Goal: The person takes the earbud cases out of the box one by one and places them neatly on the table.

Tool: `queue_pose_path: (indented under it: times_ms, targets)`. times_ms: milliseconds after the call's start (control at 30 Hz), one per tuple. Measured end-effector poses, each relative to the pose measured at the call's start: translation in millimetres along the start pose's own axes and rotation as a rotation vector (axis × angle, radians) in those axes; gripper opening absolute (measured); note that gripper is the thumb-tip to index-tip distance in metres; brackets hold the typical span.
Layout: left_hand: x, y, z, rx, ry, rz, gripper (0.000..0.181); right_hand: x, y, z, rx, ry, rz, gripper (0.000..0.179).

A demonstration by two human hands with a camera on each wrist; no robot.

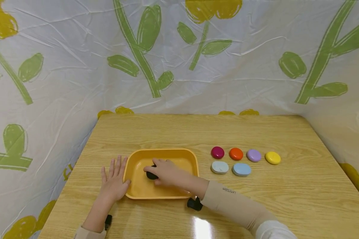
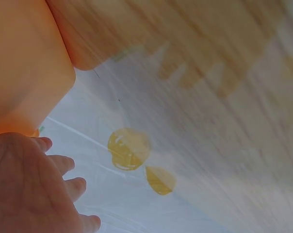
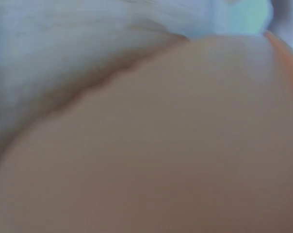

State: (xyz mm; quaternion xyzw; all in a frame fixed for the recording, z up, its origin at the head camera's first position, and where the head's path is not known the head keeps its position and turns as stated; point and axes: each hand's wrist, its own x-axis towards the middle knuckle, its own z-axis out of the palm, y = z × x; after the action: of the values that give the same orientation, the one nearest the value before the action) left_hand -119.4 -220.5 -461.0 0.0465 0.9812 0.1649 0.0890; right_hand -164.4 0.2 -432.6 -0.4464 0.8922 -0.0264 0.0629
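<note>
An orange-yellow plastic tray (image 1: 137, 191) with rounded corners rests on the wooden table. My right hand (image 1: 169, 172) reaches into it from the right and grips a smooth black rounded piece (image 1: 151, 175) over the tray floor, its far side hidden under my fingers. At the tray's left side lies my left hand (image 1: 115, 182), fingers straight and spread, thumb right at the rim. In the left wrist view, the left hand (image 2: 30, 189) appears beside the tray wall (image 2: 30, 63). Blurred skin fills most of the right wrist view.
Right of the tray stand two rows of smooth pieces: dark red (image 1: 217, 152), orange-red (image 1: 236, 153), purple (image 1: 253, 155) and yellow (image 1: 273, 158) round ones behind, pale grey (image 1: 219, 167) and light blue (image 1: 241, 169) ovals in front. A flower-printed cloth (image 1: 215, 89) hangs behind the table.
</note>
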Motion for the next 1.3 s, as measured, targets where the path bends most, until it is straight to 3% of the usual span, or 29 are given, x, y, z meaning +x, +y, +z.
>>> queue_pose_path:
  times_ms: [267,567,767,1000,1133,1300]
  targets:
    - [-0.7,1.3,-1.3,-0.007,-0.002,-0.002,0.075,-54.0,42,-37,0.135,0.192,0.073,0.049]
    - [-0.1,2.7,-3.0,-0.014,-0.007,-0.004,0.074,-137.2,95,-52,0.07,0.351,0.232,0.05]
    - [-0.9,3.7,-2.8,-0.02,-0.016,-0.01,0.074,-195.8,125,-43,0.071,0.376,0.336,0.048]
    - [-1.2,3.6,-2.3,-0.025,-0.014,-0.007,0.074,-255.4,151,-15,0.038,0.36,0.474,0.051]
    - [-1.0,3.1,-2.3,-0.031,-0.012,-0.011,0.074,-272.9,162,2,0.018,0.326,0.494,0.053]
    - [-1.2,3.3,-2.0,-0.031,-0.011,-0.01,0.073,-280.1,170,21,0.051,0.263,0.512,0.051]
